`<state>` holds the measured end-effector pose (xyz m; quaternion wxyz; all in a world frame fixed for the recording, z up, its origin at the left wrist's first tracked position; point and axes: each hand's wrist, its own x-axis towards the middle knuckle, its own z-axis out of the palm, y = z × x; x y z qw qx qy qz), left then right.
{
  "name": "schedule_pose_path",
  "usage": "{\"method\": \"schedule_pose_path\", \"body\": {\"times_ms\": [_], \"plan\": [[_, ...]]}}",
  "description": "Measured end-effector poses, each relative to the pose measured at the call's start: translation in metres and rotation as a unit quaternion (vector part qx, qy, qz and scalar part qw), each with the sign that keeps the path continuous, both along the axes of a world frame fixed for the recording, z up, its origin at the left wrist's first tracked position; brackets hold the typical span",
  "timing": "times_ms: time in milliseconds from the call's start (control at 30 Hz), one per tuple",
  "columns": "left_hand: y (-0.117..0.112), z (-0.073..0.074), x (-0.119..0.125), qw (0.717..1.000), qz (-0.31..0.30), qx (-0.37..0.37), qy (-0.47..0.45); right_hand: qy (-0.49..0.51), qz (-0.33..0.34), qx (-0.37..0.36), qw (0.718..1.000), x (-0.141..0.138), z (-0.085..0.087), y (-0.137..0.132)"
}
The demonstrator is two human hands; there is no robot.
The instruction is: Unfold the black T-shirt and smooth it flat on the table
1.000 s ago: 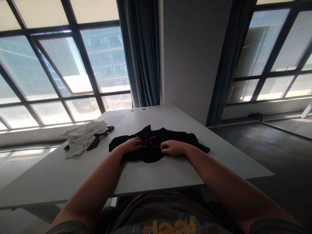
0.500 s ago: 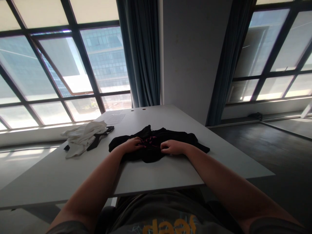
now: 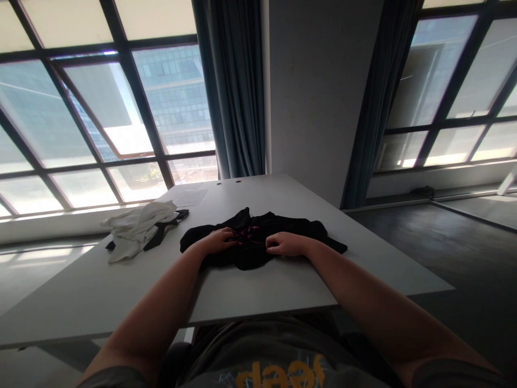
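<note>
A crumpled black garment with a pink print lies bunched on the white table in front of me. On its left part rests my left hand, fingers stretched out over the cloth. My right hand is on the right part, its fingers curled in against the fabric beside the print. The fingertips of that hand are partly hidden, and a little cloth seems to be pinched there. Both forearms reach in from the near edge.
At the table's left lies a heap of white cloth with dark parts. Behind it is a sheet of paper. Two small dark round spots show near the far edge. A grey pillar and blue curtains stand beyond.
</note>
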<state>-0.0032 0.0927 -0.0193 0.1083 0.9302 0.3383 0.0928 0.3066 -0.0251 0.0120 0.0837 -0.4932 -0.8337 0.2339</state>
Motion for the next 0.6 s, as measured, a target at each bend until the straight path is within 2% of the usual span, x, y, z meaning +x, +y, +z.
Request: {"method": "schedule_pose_path", "body": {"times_ms": [600], "plan": [[0.0057,-0.0045,-0.0011,1.000,-0.010,0.015,0.014,0.009,0.008,-0.001,1.000,0.0030,-0.0052,0.0040]]}}
